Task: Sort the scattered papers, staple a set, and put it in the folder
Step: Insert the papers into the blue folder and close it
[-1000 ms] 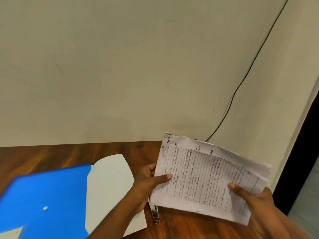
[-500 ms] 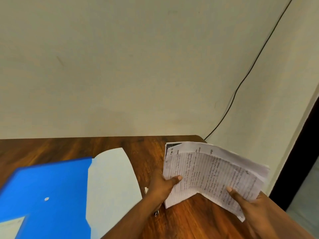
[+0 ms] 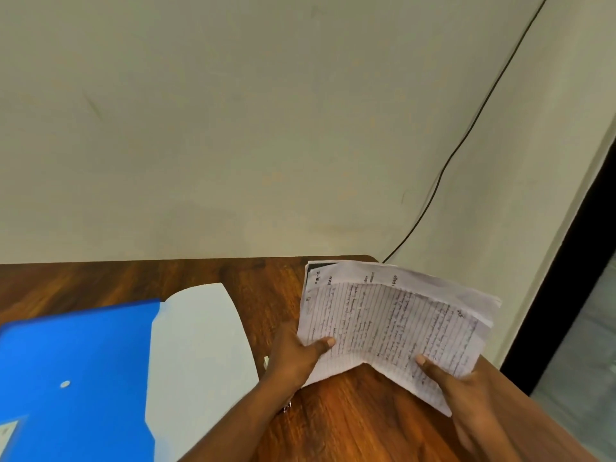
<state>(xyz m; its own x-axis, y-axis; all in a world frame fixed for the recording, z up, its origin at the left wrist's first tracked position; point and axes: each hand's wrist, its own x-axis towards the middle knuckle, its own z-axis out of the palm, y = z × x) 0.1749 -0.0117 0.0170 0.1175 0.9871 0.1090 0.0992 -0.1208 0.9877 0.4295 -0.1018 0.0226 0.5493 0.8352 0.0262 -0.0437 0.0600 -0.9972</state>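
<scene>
From the head view I see a dark reddish-brown wooden bench [image 3: 350, 425] filling the lower third of the frame, its grain running across and its far edge meeting a plain cream wall [image 3: 233, 111]. A thin black cable [image 3: 466, 135] runs down that wall from 1 o'clock to the bench's far right corner. At 3 o'clock stands a dark door frame [image 3: 563, 281] with a pale pane beside it.

My left hand [image 3: 296, 356] grips the stack of papers [image 3: 390, 321] at its near-left edge, thumb pressed on top of the lined, handwritten sheet. My right hand [image 3: 466, 391] pinches the stack's near-right corner, thumb on top and fingers curled beneath. The stack sits at about 4 o'clock, lifted and sagging between my hands, with printed sheets fanned out behind the top page.

The blue folder [image 3: 73, 371] lies open on the bench at 8 o'clock, its pale inner flap [image 3: 200, 348] spread toward my left forearm. A small glint of metal [image 3: 287, 407] peeks out under my left wrist; I cannot tell what it is.
</scene>
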